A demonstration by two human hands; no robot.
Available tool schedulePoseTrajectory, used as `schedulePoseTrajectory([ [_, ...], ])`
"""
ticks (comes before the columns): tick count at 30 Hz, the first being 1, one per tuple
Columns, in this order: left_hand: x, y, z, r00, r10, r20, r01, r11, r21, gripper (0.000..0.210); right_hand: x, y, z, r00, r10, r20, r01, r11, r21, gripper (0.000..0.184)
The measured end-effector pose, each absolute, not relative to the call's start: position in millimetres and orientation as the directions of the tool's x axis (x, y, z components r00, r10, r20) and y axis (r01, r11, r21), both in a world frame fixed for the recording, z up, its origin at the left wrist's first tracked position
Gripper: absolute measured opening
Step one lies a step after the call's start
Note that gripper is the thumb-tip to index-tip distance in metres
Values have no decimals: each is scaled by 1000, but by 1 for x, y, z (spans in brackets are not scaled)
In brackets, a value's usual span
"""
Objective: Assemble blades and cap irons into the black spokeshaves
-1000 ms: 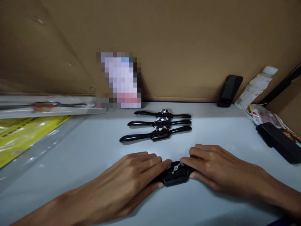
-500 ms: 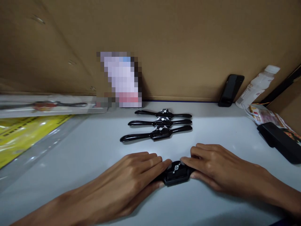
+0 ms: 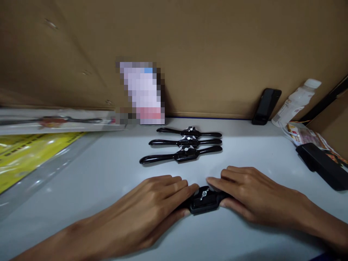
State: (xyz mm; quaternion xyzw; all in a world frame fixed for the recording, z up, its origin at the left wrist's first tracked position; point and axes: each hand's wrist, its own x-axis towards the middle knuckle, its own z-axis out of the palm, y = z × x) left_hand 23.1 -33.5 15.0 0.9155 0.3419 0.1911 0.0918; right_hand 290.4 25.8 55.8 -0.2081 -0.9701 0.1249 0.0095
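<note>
Near the front of the table, a black spokeshave [image 3: 204, 203] with a silver screw on its middle lies between my hands. My left hand [image 3: 160, 201] is closed round its left handle, fingers on top and thumb below. The right handle is in the grip of my right hand [image 3: 244, 192], its index finger stretched along the upper edge of the body. Both handles are mostly hidden by my fingers. Farther back, three more black spokeshaves lie in a row, one behind another: the front one [image 3: 185, 155], the middle one [image 3: 187, 141] and the rear one [image 3: 190, 132].
At the left lie a bagged spokeshave package [image 3: 51, 122] and a yellow printed sheet [image 3: 35, 154] in clear plastic. A blurred-out phone-like screen [image 3: 148, 92] leans on the cardboard wall [image 3: 203, 54]. To the right are a black phone [image 3: 266, 106], a bottle [image 3: 296, 101] and a black object [image 3: 322, 165].
My right index finger has shifted slightly up and left off the spokeshave's body. My left hand and the spokeshave have hardly moved; the camera view has shifted a little.
</note>
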Motion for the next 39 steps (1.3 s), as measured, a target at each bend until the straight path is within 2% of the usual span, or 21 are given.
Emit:
schedulePoseTrajectory([
  [4, 23, -34, 13, 689, 662, 296, 594, -749, 294, 24, 290, 20, 56, -922, 382, -58, 386, 915, -117, 10],
  [8, 24, -35, 13, 681, 672, 291, 605, -740, 293, 20, 290, 13, 53, -943, 332, -34, 331, 943, 24, 17],
  [12, 25, -36, 11, 694, 658, 292, 607, -753, 255, 20, 288, 10, 48, -953, 304, 14, 304, 950, 75, 16],
  [34, 25, -34, 14, 743, 599, 299, 561, -801, 208, 31, 285, 12, 53, -945, 326, -26, 327, 941, -85, 29],
  [39, 27, -32, 15, 741, 609, 284, 559, -793, 242, 29, 285, 12, 53, -949, 314, -37, 316, 945, -86, 30],
])
